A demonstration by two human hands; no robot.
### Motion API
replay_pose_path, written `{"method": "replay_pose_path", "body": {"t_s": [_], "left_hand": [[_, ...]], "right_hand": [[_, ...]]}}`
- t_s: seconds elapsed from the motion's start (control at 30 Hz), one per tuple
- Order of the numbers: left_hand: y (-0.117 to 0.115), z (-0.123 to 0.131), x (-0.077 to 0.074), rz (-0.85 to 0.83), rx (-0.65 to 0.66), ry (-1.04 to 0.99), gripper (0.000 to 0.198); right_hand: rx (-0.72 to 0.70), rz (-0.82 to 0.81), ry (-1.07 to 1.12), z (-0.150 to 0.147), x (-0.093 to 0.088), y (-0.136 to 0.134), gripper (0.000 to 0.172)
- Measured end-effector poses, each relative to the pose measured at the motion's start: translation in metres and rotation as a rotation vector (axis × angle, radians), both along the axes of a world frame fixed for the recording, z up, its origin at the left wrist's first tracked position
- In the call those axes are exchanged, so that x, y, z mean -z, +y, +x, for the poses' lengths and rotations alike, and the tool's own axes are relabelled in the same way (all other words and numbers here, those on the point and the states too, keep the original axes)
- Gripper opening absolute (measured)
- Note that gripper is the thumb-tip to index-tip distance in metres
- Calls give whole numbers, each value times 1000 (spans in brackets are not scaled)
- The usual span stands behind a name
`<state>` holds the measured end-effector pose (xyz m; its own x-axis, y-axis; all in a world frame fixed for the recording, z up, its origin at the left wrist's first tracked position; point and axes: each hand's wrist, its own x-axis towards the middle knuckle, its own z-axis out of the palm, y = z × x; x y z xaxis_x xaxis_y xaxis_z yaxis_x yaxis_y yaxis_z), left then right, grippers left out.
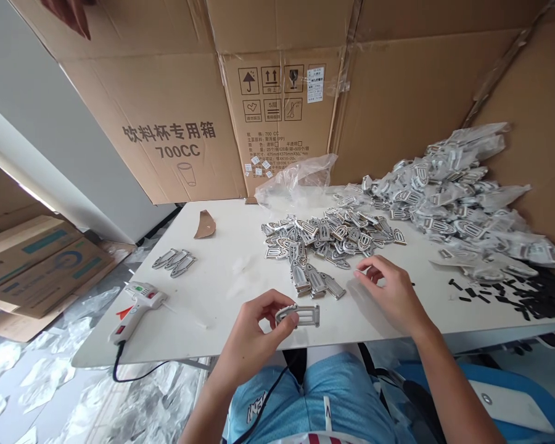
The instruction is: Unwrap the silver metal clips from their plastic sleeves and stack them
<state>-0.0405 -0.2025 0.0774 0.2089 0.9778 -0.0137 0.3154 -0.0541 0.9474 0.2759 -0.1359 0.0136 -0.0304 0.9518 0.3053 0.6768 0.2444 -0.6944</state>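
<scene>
My left hand (264, 327) pinches a grey slotted metal piece (309, 316) between thumb and fingers, just above the table's front edge. To its right, my right hand (386, 287) hovers over the table with thumb and fingertips close together; whether something small is between them is too small to tell. Just beyond my hands lies a heap of similar grey pieces (324, 237), with a few stacked at its near end (312, 280). Several more grey pieces (176, 262) lie at the table's left.
A glue gun (136, 308) with a black cable rests at the left edge. Bagged pieces (462, 197) are piled at the back right, with small black strips (499, 293) nearer. Tall cardboard (277, 86) stands behind the white table (222, 271). A clear bag (300, 179) lies at the back.
</scene>
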Motion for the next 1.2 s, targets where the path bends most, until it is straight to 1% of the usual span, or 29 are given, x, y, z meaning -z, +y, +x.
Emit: {"method": "replay_pose_path", "body": {"t_s": [0.1, 0.13, 0.2, 0.37, 0.6, 0.77, 0.97, 1.1, 1.2], "left_hand": [[0, 0, 2, 1, 0, 11, 23], [0, 0, 2, 2, 2, 13, 23], [0, 0, 2, 4, 8, 17, 23], [0, -1, 0, -3, 19, 17, 24], [0, 0, 0, -8, 22, 1, 24], [0, 1, 0, -10, 26, -9, 23], [0, 2, 0, -14, 23, -3, 22], [1, 1, 0, -8, 26, -13, 21], [0, 0, 0, -3, 15, -14, 21]], "right_hand": [[-194, -156, -38, -3, 0, -1, 28], [-234, -197, -51, -6, 0, -1, 29], [-266, -238, -76, -11, 1, -2, 29], [-278, -227, -143, -19, 4, -3, 29], [-282, -216, -174, -22, 3, -5, 27], [-300, -224, -142, -24, 2, -5, 16], [-279, -248, -102, -25, 3, -6, 19], [-290, -234, -59, -18, 5, -3, 18], [-228, -167, 22, -4, 5, 1, 22]]}}
